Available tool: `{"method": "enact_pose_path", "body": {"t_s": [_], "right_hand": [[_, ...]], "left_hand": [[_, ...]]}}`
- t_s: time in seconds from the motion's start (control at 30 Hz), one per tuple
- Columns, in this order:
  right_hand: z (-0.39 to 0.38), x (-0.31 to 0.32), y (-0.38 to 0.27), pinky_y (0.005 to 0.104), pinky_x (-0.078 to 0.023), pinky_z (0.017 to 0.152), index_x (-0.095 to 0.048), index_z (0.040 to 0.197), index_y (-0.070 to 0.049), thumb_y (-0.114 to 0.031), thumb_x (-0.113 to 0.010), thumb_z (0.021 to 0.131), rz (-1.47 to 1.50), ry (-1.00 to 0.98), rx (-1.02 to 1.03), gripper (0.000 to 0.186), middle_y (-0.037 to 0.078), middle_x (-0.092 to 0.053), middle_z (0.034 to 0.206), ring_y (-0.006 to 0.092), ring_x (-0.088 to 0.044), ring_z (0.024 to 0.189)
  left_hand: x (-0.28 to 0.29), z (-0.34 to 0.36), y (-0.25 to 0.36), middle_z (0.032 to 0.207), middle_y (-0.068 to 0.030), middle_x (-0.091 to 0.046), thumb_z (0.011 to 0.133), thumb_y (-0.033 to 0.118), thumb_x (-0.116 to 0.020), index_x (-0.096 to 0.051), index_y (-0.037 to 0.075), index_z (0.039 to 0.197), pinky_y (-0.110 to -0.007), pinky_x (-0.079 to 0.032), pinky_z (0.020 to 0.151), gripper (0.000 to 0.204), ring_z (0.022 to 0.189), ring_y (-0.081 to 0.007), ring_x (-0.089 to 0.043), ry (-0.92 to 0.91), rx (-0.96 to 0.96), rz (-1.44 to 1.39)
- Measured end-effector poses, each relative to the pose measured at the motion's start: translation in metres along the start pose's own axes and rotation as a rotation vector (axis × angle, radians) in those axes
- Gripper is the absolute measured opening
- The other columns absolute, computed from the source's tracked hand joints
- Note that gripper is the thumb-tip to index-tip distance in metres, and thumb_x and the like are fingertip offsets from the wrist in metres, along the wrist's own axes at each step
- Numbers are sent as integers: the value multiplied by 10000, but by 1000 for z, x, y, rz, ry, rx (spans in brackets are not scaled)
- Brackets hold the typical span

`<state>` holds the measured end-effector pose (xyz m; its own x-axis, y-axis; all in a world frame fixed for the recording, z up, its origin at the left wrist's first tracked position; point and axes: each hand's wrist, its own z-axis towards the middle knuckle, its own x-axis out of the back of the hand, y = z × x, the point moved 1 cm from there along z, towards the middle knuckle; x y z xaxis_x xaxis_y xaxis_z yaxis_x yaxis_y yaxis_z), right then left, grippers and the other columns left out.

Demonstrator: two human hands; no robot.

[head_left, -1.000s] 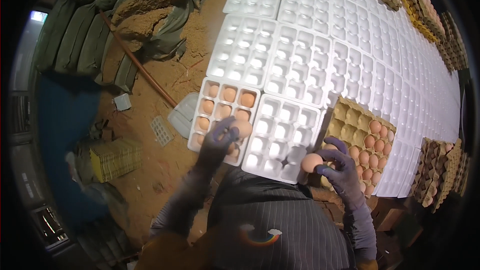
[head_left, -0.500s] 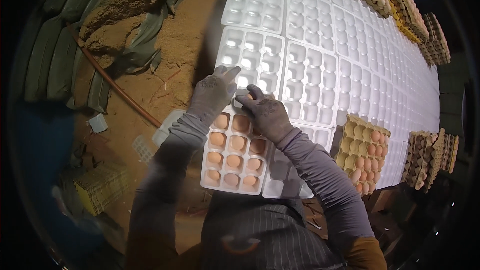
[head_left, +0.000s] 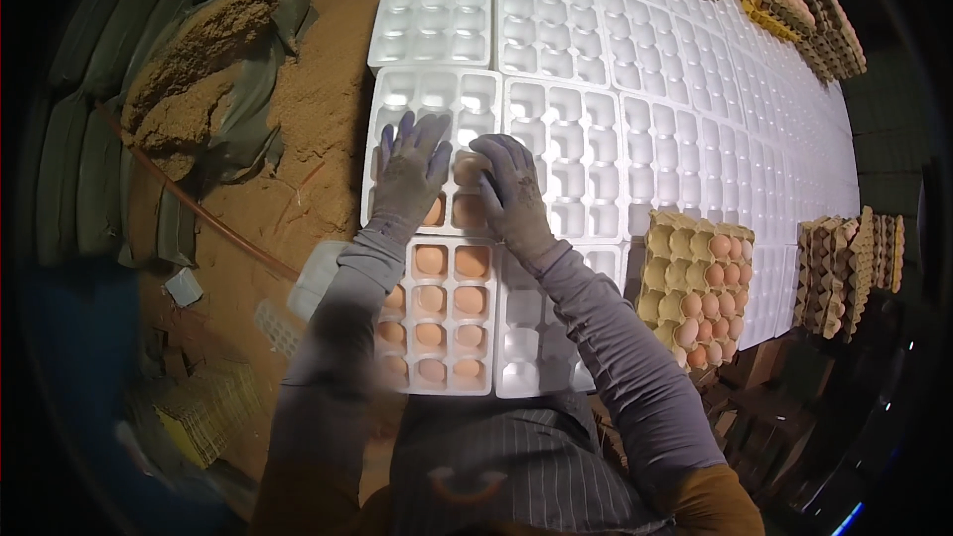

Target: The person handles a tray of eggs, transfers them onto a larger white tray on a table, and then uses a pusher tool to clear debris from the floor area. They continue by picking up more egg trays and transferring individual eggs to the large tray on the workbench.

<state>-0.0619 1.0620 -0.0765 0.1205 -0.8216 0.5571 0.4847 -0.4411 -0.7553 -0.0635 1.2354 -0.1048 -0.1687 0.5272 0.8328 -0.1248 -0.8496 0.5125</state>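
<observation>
Both my hands wear greyish-purple gloves and are over a white foam egg tray [head_left: 437, 84]. My left hand [head_left: 407, 179] lies over the tray's left side with its fingers spread, palm down. My right hand [head_left: 514, 194] curls its fingers and thumb around a brown egg [head_left: 468, 169] at one of the tray's cups. Just below, another brown egg [head_left: 469, 210] sits in a cup, and one more shows beside my left hand. What lies under my left palm is hidden. Nearer my body, a second foam tray [head_left: 493, 337] holds several brown eggs, one per cup.
Rows of white foam trays [head_left: 561, 154] stretch away to the right. A cardboard egg flat [head_left: 667, 273], partly filled with eggs, rests on them at right. More stacked flats [head_left: 832, 273] stand beyond. On the left are dark sacks [head_left: 79, 169] and a brown granular heap [head_left: 199, 60].
Both hands have moved left and forward relative to the trays. My left fingers have spread. More eggs now show in the farther tray, and the view has shifted to the right.
</observation>
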Motion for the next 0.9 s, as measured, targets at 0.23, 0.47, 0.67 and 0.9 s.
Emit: {"method": "enact_pose_path", "body": {"t_s": [0.23,0.47,0.67,0.9], "right_hand": [[-130,136,-53,342,-465,966,-574,1251,-11,-25,-598,902,319,-129,-382,350,131,-596,1213,244,-581,1134],[-188,335,53,364,-529,830,-640,1182,-90,-127,-676,859,-252,123,-453,327,110,-650,1123,265,-638,985],[-167,386,155,420,-406,1062,-636,1220,-90,-253,-646,868,-500,-215,-67,388,131,-637,1209,308,-543,1205],[-163,454,176,316,-540,847,-653,1148,-39,-251,-588,977,903,139,-674,280,46,-646,1017,179,-640,968]], "left_hand": [[-12,-18,1,1351,-82,-534,954,288,-581,-555,148,1335,-526,-187,1182,406,1341,-339,-395,-73,3,283],[-9,-6,133,1259,-135,-588,884,79,-646,-632,78,1239,-404,-415,1031,355,1234,-335,-484,140,-4,-135],[-104,-8,350,1159,-113,-681,894,185,-667,-677,102,1192,-454,-348,1118,309,1235,-332,-537,-211,-291,-267],[-150,-2,387,1236,-135,-622,942,255,-616,-560,73,1325,-456,-410,1066,428,1185,-326,-560,-352,-386,-91]]}}
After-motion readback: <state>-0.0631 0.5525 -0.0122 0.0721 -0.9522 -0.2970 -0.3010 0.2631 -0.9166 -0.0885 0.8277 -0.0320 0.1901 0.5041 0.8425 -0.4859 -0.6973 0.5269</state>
